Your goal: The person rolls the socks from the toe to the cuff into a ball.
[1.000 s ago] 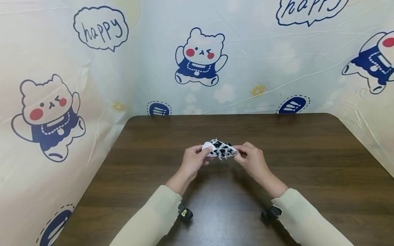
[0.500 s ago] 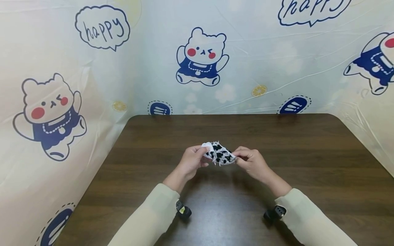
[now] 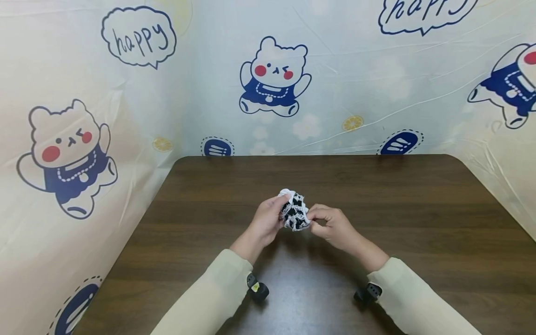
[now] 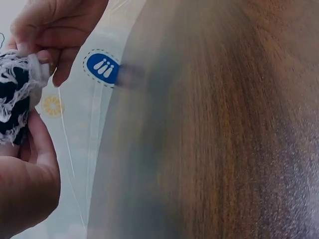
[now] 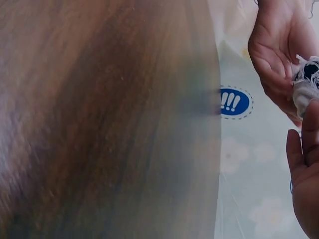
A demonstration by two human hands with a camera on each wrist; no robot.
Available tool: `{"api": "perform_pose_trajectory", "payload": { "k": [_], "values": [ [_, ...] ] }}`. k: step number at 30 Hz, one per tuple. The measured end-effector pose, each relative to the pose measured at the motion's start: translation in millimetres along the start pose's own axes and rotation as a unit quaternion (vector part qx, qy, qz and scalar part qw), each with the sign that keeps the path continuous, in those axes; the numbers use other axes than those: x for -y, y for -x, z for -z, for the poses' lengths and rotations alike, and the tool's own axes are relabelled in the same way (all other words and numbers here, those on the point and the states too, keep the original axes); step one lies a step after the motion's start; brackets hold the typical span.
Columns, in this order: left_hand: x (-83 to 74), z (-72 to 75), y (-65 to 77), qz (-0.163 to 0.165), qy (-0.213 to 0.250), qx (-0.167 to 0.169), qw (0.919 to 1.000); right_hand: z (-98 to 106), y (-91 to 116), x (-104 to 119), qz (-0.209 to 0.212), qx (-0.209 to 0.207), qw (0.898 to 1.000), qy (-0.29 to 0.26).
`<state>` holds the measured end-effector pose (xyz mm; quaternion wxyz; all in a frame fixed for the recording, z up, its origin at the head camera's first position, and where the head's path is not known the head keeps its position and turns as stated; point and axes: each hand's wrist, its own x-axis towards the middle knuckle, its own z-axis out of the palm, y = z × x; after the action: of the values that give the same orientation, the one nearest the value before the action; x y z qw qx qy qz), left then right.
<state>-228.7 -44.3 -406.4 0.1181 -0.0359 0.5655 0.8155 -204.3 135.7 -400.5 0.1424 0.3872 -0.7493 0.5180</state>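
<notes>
A small black-and-white sock (image 3: pixel 295 215), inside out with frayed white threads showing, is held up above the table between both hands. My left hand (image 3: pixel 267 218) grips its left side, the thumb lying over a white part at the top. At its right edge, my right hand (image 3: pixel 333 224) pinches the white rim between thumb and fingers. In the left wrist view the sock (image 4: pixel 14 94) is partly cut off at the left border. Only a bit of the sock (image 5: pixel 306 84) shows in the right wrist view, at the right border.
The dark wooden table (image 3: pixel 201 195) extends below and around the hands. Behind it hangs a pale curtain (image 3: pixel 335 93) printed with cartoon bears. Dark wrist cameras sit at both sleeve cuffs (image 3: pixel 393 284).
The sock has gone from long and stretched out to short and bunched. My right hand has come left, closer to the left hand, which has shifted slightly right.
</notes>
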Motion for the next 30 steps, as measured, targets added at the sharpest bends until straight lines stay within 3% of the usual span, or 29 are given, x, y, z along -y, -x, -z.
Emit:
{"api": "perform_pose_trajectory", "payload": {
  "k": [3, 10, 15, 20, 25, 30],
  "values": [
    [0.3, 0.2, -0.4, 0.002, 0.014, 0.012, 0.9998, -0.9, -4.1, 12.8, 0.015, 0.005, 1.000, 0.014],
    [-0.7, 2.5, -1.1, -0.006, 0.014, 0.048, 0.9987, -2.0, -1.4, 14.6, 0.034, 0.000, 0.999, 0.034],
    [-3.9, 3.2, -0.9, -0.018, 0.017, 0.071, 0.9972, 1.7, 2.1, 12.2, 0.019, -0.007, 1.000, 0.002],
    [-5.4, 7.2, 1.5, -0.006, 0.020, 0.113, 0.9934, 7.5, 2.6, 10.2, -0.010, 0.016, 0.999, -0.034],
    [-5.4, 11.8, 4.3, 0.006, 0.038, 0.170, 0.9848, 10.6, 3.4, 11.1, -0.028, 0.052, 0.997, -0.059],
    [-4.5, 14.5, 4.8, 0.018, 0.051, 0.241, 0.9690, 11.1, 2.8, 12.9, -0.023, 0.065, 0.997, -0.042]
  ]
}}
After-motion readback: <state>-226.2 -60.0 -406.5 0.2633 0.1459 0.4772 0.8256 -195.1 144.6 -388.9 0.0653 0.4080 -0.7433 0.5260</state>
